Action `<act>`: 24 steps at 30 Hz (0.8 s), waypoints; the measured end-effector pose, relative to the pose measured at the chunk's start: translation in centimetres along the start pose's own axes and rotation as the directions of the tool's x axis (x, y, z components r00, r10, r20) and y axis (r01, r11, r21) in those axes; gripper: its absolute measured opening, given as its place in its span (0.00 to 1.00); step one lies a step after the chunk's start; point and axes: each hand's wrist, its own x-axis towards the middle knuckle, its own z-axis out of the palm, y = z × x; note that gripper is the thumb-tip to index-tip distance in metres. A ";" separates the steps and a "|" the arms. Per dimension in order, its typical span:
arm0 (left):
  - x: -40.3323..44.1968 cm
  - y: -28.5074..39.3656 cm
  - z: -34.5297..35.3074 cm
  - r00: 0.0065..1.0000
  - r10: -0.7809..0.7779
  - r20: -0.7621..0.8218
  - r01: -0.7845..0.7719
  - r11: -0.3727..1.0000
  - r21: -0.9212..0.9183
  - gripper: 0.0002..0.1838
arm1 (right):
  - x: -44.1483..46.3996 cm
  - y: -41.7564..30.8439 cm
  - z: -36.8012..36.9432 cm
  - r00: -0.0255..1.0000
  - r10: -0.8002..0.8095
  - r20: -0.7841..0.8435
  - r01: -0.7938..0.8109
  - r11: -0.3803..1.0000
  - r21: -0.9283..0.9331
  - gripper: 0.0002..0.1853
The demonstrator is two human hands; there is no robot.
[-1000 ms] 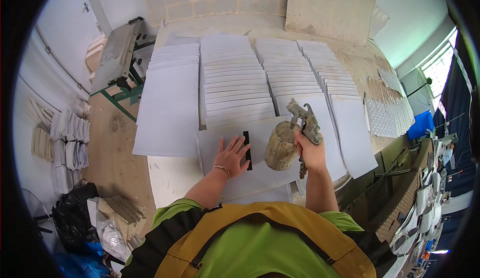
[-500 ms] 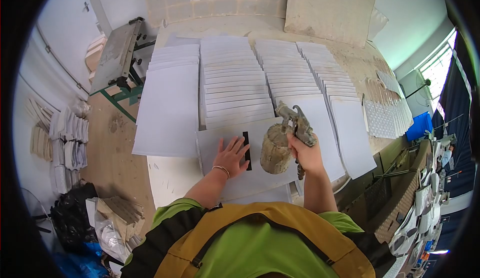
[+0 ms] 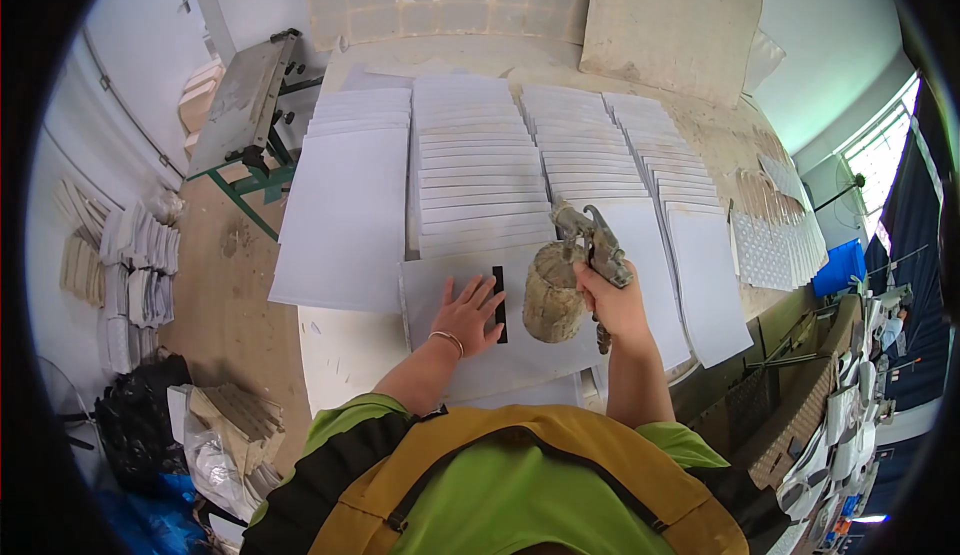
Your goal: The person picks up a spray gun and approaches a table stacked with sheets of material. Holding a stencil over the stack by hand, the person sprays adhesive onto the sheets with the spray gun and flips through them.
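My left hand (image 3: 465, 317) lies flat with fingers spread on a white panel (image 3: 455, 380) at the near side of the table. Its fingertips are beside, perhaps touching, a black strip (image 3: 500, 305) on that panel. In my right hand (image 3: 612, 300) is a spray gun (image 3: 592, 240), its handle gripped by wrapped fingers. The gun's cup (image 3: 552, 295) is crusted with dried residue and hangs over the right part of the panel. Beyond both hands, overlapping white sheets (image 3: 478, 190) are laid out in several columns.
A large board (image 3: 675, 25) leans at the table's back right. More patterned sheets (image 3: 765, 235) fan out on the right, near a blue bin (image 3: 840, 267). On the left stands a green-legged metal bench (image 3: 240, 105); black bags (image 3: 145, 420) and stacked material (image 3: 140, 275) lie on the floor side.
The whole view has shifted slightly to the right and down. Both hands keep nearly the same place over the panel, and the spray gun stays in my right hand.
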 end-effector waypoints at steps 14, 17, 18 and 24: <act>0.0 -0.1 0.1 1.000 0.003 0.013 -0.003 1.000 0.011 0.30 | 1.1 -0.5 1.2 1.000 -0.027 -0.012 0.027 1.000 0.005 0.10; 0.0 0.0 0.1 1.000 0.005 0.021 -0.006 1.000 0.011 0.30 | 1.5 -0.4 1.3 1.000 -0.015 -0.024 0.015 1.000 -0.001 0.11; 0.0 0.0 0.0 1.000 0.004 0.028 -0.004 1.000 0.013 0.30 | 1.8 -0.3 1.4 0.999 -0.035 -0.026 0.035 0.999 -0.011 0.11; 0.0 0.0 -0.1 0.999 0.004 0.033 -0.004 1.000 0.005 0.30 | 3.8 -0.8 1.8 0.992 -0.111 -0.061 0.109 0.993 -0.037 0.12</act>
